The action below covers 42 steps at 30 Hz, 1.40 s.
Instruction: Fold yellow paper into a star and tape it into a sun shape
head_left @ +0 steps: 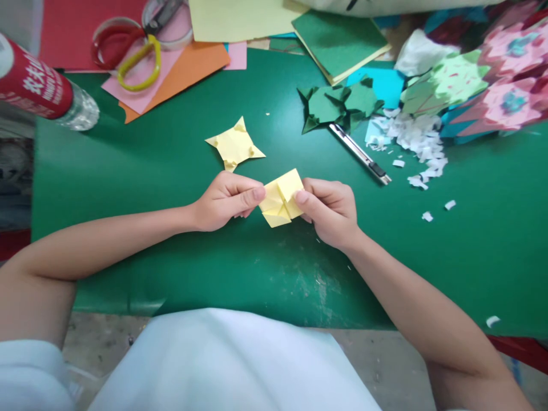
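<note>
A small yellow folded paper [281, 200] is held above the green table between my two hands. Thumb on top, my left hand [229, 200] pinches its left edge. On the opposite side, my right hand [331, 211] pinches the right edge, also with the thumb above; the fingers beneath are mostly hidden. Creases and flaps meet near the paper's middle. Just beyond my left hand lies a yellow star-shaped paper piece [235, 145] with four points and curled bits near its corners.
Dark green folded paper pieces [338, 105] lie beside a utility knife [359, 154]. White paper scraps [422, 140] and paper flowers [509, 103] are at the right. Scissors [139, 48] rest on coloured sheets [184, 74] near a bottle [47, 83]. A green paper stack [340, 40] is at the back.
</note>
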Available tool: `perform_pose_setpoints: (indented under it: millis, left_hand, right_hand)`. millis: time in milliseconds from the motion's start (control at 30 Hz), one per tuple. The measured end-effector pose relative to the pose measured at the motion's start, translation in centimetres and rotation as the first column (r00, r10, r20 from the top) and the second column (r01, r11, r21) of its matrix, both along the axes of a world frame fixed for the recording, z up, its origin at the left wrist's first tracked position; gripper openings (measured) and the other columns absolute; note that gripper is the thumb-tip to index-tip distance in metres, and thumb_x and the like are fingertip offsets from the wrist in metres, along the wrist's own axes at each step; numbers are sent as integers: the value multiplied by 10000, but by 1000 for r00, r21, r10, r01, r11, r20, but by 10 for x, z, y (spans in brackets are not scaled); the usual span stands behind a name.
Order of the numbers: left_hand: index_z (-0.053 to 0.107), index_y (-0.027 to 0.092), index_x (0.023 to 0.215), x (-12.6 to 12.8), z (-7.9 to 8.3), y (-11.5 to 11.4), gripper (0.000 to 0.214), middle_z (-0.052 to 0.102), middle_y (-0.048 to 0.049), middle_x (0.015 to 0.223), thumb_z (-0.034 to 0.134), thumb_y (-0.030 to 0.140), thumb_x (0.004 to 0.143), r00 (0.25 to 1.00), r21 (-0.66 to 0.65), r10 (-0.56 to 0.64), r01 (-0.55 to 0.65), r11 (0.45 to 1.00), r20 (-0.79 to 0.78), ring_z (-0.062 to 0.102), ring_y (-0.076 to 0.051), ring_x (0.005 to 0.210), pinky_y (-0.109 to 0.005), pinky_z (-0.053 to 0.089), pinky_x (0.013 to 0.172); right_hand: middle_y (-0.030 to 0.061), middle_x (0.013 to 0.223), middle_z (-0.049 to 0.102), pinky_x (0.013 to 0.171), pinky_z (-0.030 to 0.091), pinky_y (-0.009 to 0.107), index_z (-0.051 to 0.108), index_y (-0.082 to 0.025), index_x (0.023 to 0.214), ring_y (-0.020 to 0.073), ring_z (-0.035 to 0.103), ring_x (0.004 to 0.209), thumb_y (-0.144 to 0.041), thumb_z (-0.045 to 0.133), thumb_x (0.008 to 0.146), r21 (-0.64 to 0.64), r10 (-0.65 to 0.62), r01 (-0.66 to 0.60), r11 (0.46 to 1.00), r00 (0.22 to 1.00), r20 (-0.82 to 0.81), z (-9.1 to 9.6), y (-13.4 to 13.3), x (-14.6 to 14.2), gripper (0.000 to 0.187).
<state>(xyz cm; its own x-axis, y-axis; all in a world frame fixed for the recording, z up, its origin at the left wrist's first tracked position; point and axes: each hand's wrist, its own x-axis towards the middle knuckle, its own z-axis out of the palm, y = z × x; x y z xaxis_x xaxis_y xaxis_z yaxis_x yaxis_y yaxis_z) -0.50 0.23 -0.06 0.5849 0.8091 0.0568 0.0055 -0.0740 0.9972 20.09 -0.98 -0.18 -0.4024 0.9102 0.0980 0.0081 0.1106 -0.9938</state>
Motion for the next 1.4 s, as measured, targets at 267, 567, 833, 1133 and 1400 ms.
perform_pose_setpoints:
  millis: [267, 567, 833, 1133, 1400]
  left_hand:
    - [524, 155, 608, 1, -1, 1, 400, 436, 28, 538, 558, 391, 929, 998, 132, -42, 48, 990, -48, 351, -62, 480, -208, 271, 436]
    - [551, 154, 641, 3, -2, 3, 349, 483, 26, 557, 529, 357, 924, 985, 226, -76, 110, 968, -152, 424, -71, 503, -190, 331, 474]
    - [438, 175, 559, 4, -1, 3, 353, 430, 39, 517, 506, 274, 891, 949, 286, -157, 235, 929, -272, 407, -72, 479, -211, 315, 495]
    - [535, 165, 694, 3, 1, 2, 306, 489, 41, 578, 510, 335, 948, 964, 279, -104, 173, 945, -247, 437, -59, 506, -183, 327, 492]
    - [462, 219, 1205, 2, -9, -6, 431, 641, -11, 860, 619, 468, 890, 990, 118, -49, 65, 991, -135, 650, -119, 667, -204, 520, 591]
  right_hand:
    - [-62, 482, 348, 456, 203, 238, 385, -175, 538, 42, 277, 466, -456, 577, 933, 47, 60, -62, 997, 997, 46, 0, 0, 1, 522]
    - [-56, 537, 361, 512, 241, 231, 378, -175, 564, 50, 303, 516, -396, 573, 940, 173, 135, -161, 972, 979, 153, -4, 1, 2, 477]
    - [-42, 594, 477, 525, 310, 211, 498, -179, 690, 63, 393, 539, -401, 546, 949, 164, 160, -187, 969, 974, 163, -3, 1, 2, 345]
    - [-55, 553, 462, 506, 283, 209, 493, -172, 653, 47, 355, 494, -381, 589, 935, 215, 12, -54, 975, 981, 191, -4, -1, -1, 363]
    - [-63, 531, 398, 497, 266, 227, 458, -189, 658, 55, 321, 480, -383, 558, 946, 223, -159, 102, 969, 954, 255, -1, -4, -4, 361]
